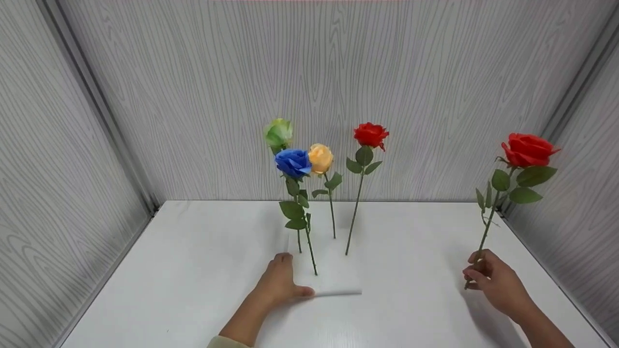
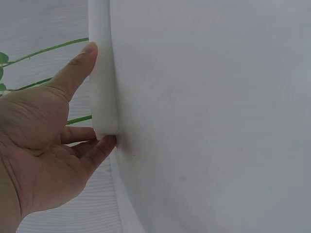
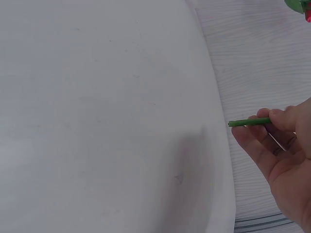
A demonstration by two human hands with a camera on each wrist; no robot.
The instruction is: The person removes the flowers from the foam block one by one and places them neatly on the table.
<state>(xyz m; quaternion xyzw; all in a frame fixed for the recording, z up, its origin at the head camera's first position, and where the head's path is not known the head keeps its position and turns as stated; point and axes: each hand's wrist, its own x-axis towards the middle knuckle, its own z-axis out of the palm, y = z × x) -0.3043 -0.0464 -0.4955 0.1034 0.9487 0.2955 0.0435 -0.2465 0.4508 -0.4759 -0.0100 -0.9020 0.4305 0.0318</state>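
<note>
A white slab [image 1: 338, 285] lies flat on the table. Four stems stand in it, bearing a light green rose [image 1: 279, 133], a blue rose [image 1: 293, 163], a peach rose [image 1: 320, 158] and a red rose [image 1: 371, 135]. My left hand [image 1: 279, 279] grips the slab's near left corner; the left wrist view shows the thumb on the slab's front edge [image 2: 102, 87] and fingers at its end. Off to the right, my right hand [image 1: 495, 282] pinches another red rose [image 1: 529, 151] low on its stem [image 3: 250, 122], bloom up and tilted right. The stem's cut end is bare, above the table.
The white tabletop [image 1: 406, 270] extends around the slab on both sides. Grey wood-grain panels enclose it at the back [image 1: 217, 96], left [image 1: 48, 193] and right [image 1: 580, 193]. The standing blooms overlap closely at the slab's left side.
</note>
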